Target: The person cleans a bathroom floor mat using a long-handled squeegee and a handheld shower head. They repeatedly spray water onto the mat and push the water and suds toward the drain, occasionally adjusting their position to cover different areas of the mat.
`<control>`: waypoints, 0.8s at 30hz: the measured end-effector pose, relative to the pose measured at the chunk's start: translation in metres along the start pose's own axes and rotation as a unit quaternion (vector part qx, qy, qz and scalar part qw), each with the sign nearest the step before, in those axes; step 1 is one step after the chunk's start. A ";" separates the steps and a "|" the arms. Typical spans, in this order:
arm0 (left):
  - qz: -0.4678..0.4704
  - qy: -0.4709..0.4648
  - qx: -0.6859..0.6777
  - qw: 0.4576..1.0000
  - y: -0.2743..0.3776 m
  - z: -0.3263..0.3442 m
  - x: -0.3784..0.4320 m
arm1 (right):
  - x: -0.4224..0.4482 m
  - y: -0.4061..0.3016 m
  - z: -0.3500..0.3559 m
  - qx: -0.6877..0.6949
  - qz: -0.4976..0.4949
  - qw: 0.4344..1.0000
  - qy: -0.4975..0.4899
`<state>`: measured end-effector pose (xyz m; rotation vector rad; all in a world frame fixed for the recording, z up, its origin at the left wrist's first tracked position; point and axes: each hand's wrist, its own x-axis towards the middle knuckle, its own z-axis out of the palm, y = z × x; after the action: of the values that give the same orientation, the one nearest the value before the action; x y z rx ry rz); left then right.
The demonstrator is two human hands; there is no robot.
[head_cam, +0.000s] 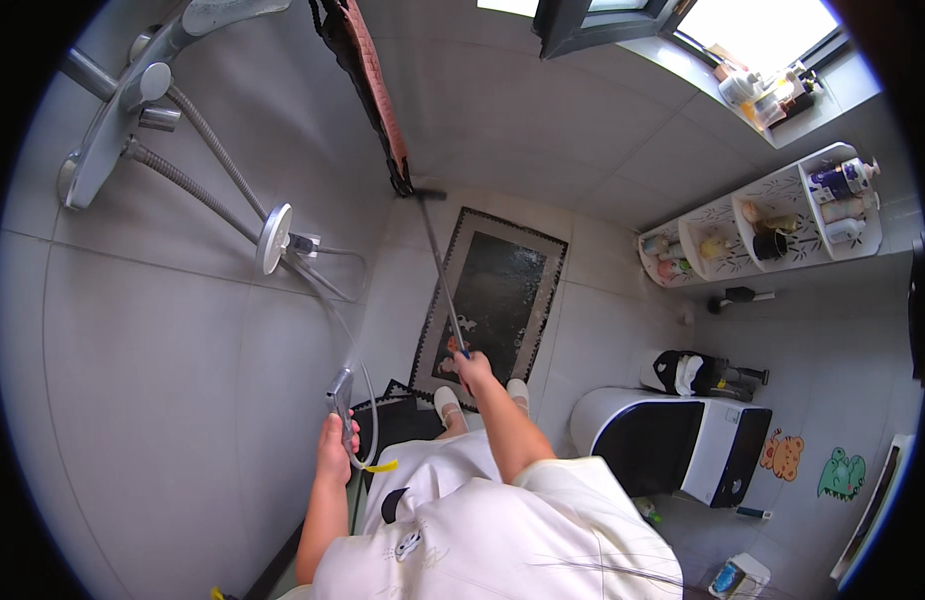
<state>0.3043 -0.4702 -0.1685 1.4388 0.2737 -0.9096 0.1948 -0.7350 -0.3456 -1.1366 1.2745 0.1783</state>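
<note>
My left hand (332, 450) is closed around a grey hand sprayer (340, 390) with a pale flexible hose (374, 420). A faint mist or jet seems to come off its head. In my right hand (473, 369) I grip a long thin metal pole (441, 266), which slants away over the floor mat (500, 277). Its dark head (431, 195), possibly a brush or squeegee, is beside the far wall and looks blurred. The mat has a dark, wet-looking middle, a grey-brown border and a cartoon print near my feet.
A chrome shower fixture (106, 142) and round shower head (275, 238) are on the left wall. A pink quilted textile (374, 82) hangs ahead. The toilet (650, 442) stands right, below a bottle shelf (762, 217). A dark folded mat (391, 424) lies by my left foot.
</note>
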 end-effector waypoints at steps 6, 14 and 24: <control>0.006 -0.006 0.043 0.999 0.001 0.018 0.000 | 0.024 -0.032 0.012 0.226 0.060 0.972 0.000; 0.011 0.082 0.048 0.995 -0.010 0.012 0.013 | -0.027 0.043 -0.116 0.234 0.111 0.960 0.109; 0.037 0.109 0.046 0.992 -0.015 0.018 0.017 | -0.165 0.101 -0.195 -0.066 0.038 0.992 0.105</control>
<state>0.2991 -0.4910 -0.1875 1.6262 0.3429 -0.7136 -0.0589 -0.7546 -0.2430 -1.2444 1.5116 0.2075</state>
